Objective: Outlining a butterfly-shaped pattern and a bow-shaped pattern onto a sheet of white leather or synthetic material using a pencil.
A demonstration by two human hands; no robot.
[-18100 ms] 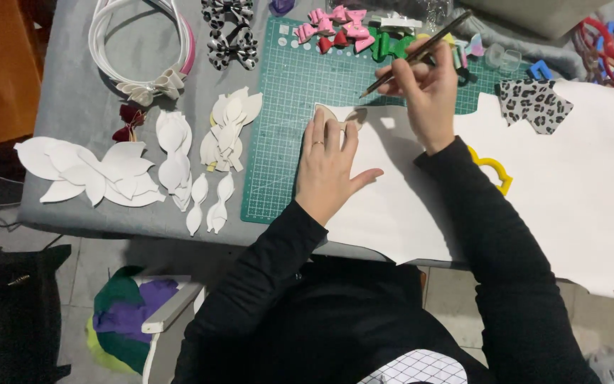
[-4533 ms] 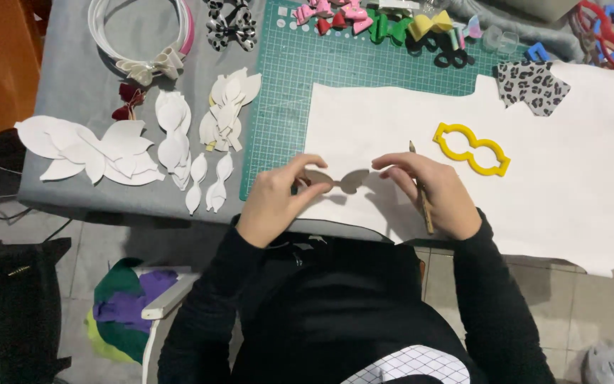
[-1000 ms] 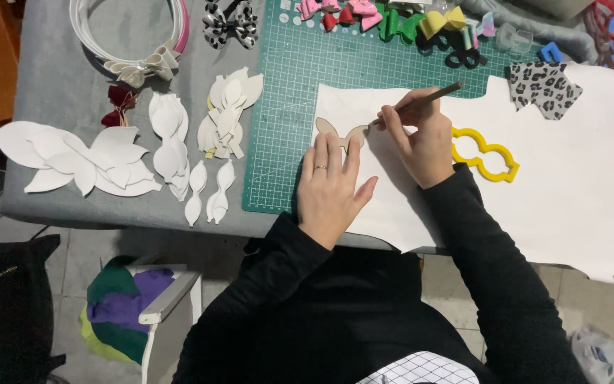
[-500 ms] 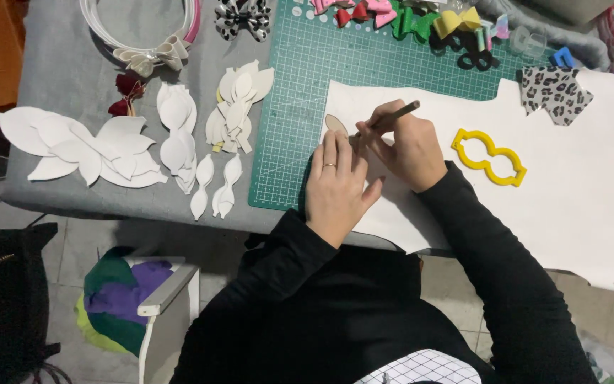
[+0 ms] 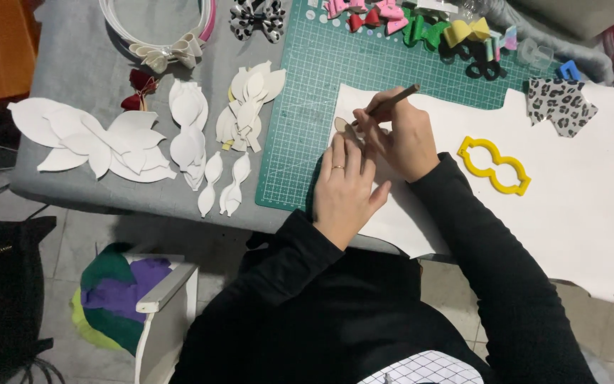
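My left hand [image 5: 345,186] lies flat, fingers together, pressing a small tan template [image 5: 342,128] onto a large white sheet [image 5: 577,213]. My right hand [image 5: 405,135] grips a brown pencil [image 5: 392,101], its tip against the template's edge. The sheet lies partly over a green cutting mat [image 5: 321,92] on the grey table [image 5: 72,78]. A yellow outline template [image 5: 493,165] rests on the sheet to the right of my right hand.
White cut-out shapes [image 5: 94,142] and smaller stacked ones [image 5: 246,107] lie left of the mat. Coloured bows [image 5: 406,18], hairbands [image 5: 158,28] and a leopard-print piece [image 5: 559,103] line the far edge. A white stool with coloured fabric [image 5: 119,299] stands below the table's near edge.
Both hands have stayed on the tan template. The pencil has shifted slightly along its edge since a second ago. Earlier, both hands held the template up near the table's edge.
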